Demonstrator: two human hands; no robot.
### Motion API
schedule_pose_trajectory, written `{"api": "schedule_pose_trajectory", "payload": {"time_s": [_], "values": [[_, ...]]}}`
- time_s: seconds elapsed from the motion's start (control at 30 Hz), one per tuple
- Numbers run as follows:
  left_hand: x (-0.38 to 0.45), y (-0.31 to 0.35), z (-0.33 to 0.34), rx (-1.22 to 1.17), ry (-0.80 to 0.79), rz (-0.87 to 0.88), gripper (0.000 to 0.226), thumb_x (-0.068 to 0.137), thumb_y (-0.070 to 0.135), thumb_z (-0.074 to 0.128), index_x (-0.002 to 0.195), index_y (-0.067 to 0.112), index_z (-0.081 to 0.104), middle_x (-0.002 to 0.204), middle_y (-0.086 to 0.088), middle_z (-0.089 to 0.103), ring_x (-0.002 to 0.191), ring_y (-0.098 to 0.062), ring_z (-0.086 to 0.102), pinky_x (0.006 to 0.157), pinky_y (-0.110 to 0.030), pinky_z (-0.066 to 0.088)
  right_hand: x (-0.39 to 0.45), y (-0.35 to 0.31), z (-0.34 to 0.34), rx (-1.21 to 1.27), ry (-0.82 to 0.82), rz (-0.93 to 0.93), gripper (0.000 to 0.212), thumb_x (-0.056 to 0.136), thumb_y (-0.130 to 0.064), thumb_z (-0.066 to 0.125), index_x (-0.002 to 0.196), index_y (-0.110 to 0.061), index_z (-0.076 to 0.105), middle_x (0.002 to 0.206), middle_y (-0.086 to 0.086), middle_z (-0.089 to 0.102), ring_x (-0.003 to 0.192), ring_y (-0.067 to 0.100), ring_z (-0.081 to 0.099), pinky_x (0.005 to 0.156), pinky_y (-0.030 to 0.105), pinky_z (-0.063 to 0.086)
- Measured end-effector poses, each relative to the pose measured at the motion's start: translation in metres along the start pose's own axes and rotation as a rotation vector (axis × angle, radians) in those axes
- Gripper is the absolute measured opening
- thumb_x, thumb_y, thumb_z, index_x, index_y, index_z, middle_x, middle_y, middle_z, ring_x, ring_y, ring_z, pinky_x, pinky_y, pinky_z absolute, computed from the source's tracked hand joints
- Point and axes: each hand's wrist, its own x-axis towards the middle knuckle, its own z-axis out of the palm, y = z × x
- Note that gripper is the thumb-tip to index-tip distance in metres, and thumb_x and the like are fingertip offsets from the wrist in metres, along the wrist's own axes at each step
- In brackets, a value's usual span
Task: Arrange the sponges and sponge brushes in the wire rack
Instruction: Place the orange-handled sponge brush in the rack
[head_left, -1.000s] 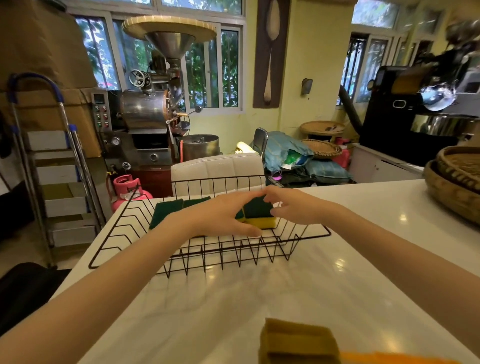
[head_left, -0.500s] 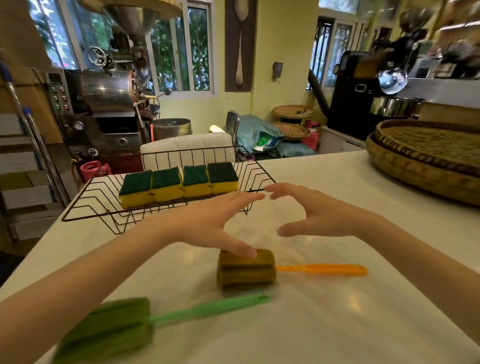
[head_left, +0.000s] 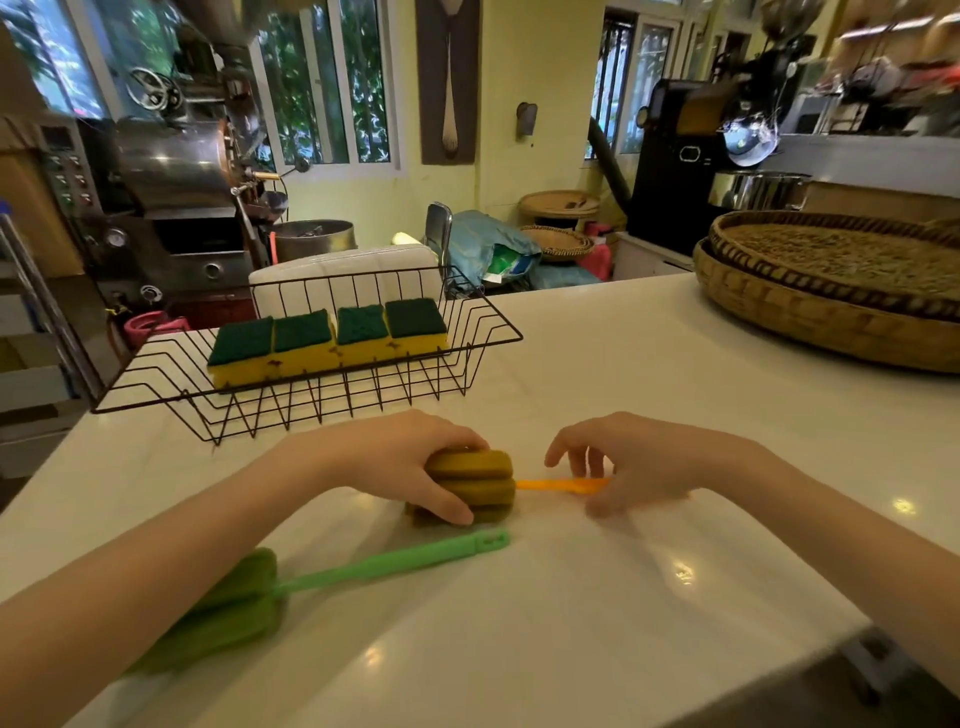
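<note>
Left hand (head_left: 405, 467) clasped around orange brush's sponge head (head_left: 475, 480), right hand (head_left: 631, 462) loosely curled over its handle (head_left: 561, 485)

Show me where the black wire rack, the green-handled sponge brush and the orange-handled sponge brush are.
black wire rack (head_left: 470, 301): head view, on its right rim wire.
green-handled sponge brush (head_left: 395, 561): head view, on the middle of its plastic handle.
orange-handled sponge brush (head_left: 475, 486): head view, on its olive sponge head.
</note>
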Motion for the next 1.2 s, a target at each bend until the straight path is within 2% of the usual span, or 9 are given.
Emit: {"api": "schedule_pose_trajectory", "payload": {"time_s": [0.07, 0.17, 0.27, 0.43, 0.57, 0.73, 0.87, 1.03, 1.2], "values": [[0.0, 0.0, -0.001, 0.004, -0.003, 0.0, 0.058, 0.07, 0.053, 0.064, 0.122, 0.037, 0.041, 0.112, 0.01, 0.054, 0.098, -0.012, 0.049, 0.079, -0.024, 0.041, 0.001, 0.0, 0.0, -0.021, 0.0, -0.012, 0.036, 0.07, -0.025, 0.067, 0.104, -0.031, 0.057, 0.084, -0.011, 0.056, 0.082, 0.013, 0.055, 0.077, 0.034, 0.048], [-0.001, 0.0, -0.004, 0.021, -0.002, -0.012, 0.058, 0.071, 0.053, 0.064, 0.122, 0.037, 0.041, 0.106, 0.011, 0.052, 0.093, -0.011, 0.047, 0.074, -0.022, 0.04, 0.003, -0.002, -0.002, -0.033, -0.007, -0.028, 0.024, 0.071, -0.023, 0.066, 0.095, -0.027, 0.06, 0.083, -0.006, 0.058, 0.081, 0.017, 0.057, 0.075, 0.037, 0.048], [-0.004, -0.002, -0.01, 0.032, 0.024, -0.017, 0.059, 0.071, 0.052, 0.064, 0.122, 0.036, 0.04, 0.103, 0.012, 0.049, 0.09, -0.009, 0.046, 0.069, -0.016, 0.037, 0.007, -0.006, -0.008, -0.039, 0.006, -0.045, 0.021, 0.072, -0.022, 0.067, 0.092, -0.025, 0.061, 0.088, 0.001, 0.062, 0.084, 0.019, 0.058, 0.075, 0.037, 0.048], [-0.015, -0.011, -0.028, 0.031, 0.108, -0.036, 0.059, 0.072, 0.05, 0.064, 0.123, 0.037, 0.039, 0.107, 0.011, 0.051, 0.092, -0.009, 0.048, 0.07, -0.015, 0.038, 0.016, -0.017, -0.026, -0.022, 0.062, -0.097, 0.019, 0.072, -0.022, 0.069, 0.086, -0.029, 0.059, 0.082, -0.003, 0.062, 0.081, 0.018, 0.059, 0.074, 0.035, 0.048], [-0.029, -0.022, -0.045, 0.021, 0.214, -0.042, 0.06, 0.071, 0.047, 0.066, 0.124, 0.037, 0.039, 0.105, 0.013, 0.049, 0.093, -0.009, 0.048, 0.069, -0.013, 0.037, 0.029, -0.027, -0.041, -0.01, 0.15, -0.169, 0.018, 0.074, -0.023, 0.07, 0.088, -0.029, 0.06, 0.083, -0.001, 0.063, 0.08, 0.018, 0.058, 0.072, 0.033, 0.048], [-0.05, -0.044, -0.067, -0.039, 0.388, -0.068, 0.063, 0.068, 0.043, 0.069, 0.124, 0.038, 0.04, 0.102, 0.017, 0.05, 0.089, -0.005, 0.05, 0.071, -0.013, 0.039, 0.055, -0.04, -0.06, 0.101, 0.353, -0.26, 0.017, 0.077, -0.026, 0.068, 0.089, -0.033, 0.059, 0.081, -0.012, 0.06, 0.078, 0.008, 0.056, 0.064, 0.018, 0.042], [-0.069, -0.067, -0.086, -0.161, 0.547, -0.131, 0.059, 0.057, 0.05, 0.067, 0.111, 0.049, 0.042, 0.098, 0.027, 0.048, 0.089, 0.001, 0.049, 0.068, -0.012, 0.038, 0.081, -0.052, -0.066, 0.225, 0.528, -0.345, 0.024, 0.077, -0.027, 0.068, 0.095, -0.033, 0.054, 0.082, -0.018, 0.06, 0.079, 0.004, 0.06, 0.069, 0.018, 0.048], [-0.081, -0.104, -0.094, -0.3, 0.694, -0.187, 0.051, 0.053, 0.047, 0.07, 0.099, 0.054, 0.048, 0.099, 0.021, 0.053, 0.091, -0.001, 0.052, 0.069, -0.015, 0.042, 0.118, -0.068, -0.068, 0.338, 0.58, -0.463, 0.022, 0.076, -0.018, 0.069, 0.078, -0.035, 0.055, 0.079, -0.015, 0.062, 0.075, -0.003, 0.059, 0.066, 0.007, 0.046], [-0.077, -0.141, -0.086, -0.326, 0.748, -0.269, 0.052, 0.064, 0.031, 0.075, 0.109, 0.041, 0.052, 0.099, 0.023, 0.051, 0.091, -0.002, 0.051, 0.068, -0.014, 0.042, 0.16, -0.079, -0.066, 0.301, 0.569, -0.455, 0.017, 0.078, -0.019, 0.066, 0.076, -0.034, 0.057, 0.075, -0.015, 0.06, 0.07, 0.004, 0.057, 0.062, 0.004, 0.042]]}}
